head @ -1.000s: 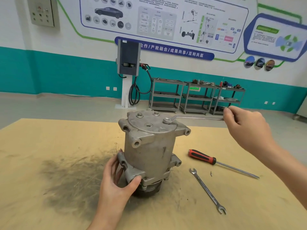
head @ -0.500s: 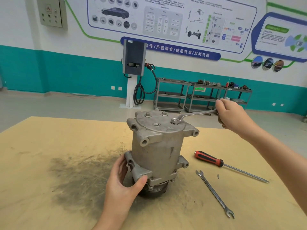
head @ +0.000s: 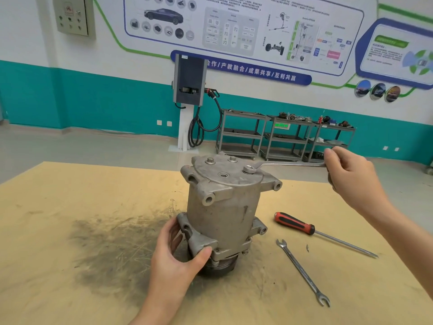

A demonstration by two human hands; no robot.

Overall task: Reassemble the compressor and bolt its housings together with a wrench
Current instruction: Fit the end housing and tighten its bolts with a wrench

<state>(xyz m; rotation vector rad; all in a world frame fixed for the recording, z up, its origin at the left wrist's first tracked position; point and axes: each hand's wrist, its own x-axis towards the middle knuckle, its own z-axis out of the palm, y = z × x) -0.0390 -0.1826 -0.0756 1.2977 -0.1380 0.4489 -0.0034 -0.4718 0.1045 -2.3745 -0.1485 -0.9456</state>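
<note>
A grey metal compressor [head: 222, 212] stands upright on the wooden table [head: 70, 231], pulley end down. My left hand [head: 175, 256] grips its lower mounting flange, thumb in front and fingers behind. On the top cover sit three bolts; a ring wrench [head: 281, 164] is seated on the right-hand bolt [head: 249, 169], its handle pointing right. My right hand [head: 349, 174] grips the far end of that handle, fingers curled round it.
A red-and-black-handled screwdriver [head: 295, 223] and an open-ended spanner [head: 302, 272] lie on the table right of the compressor. A dark grease smear [head: 112, 245] covers the table to the left. Metal shelf carts [head: 281, 137] and a charging post [head: 188, 99] stand by the far wall.
My right hand swung the wrench handle back towards the compressor half a second ago, then out to the right again. My left hand kept its grip on the flange. The camera view shifted slightly.
</note>
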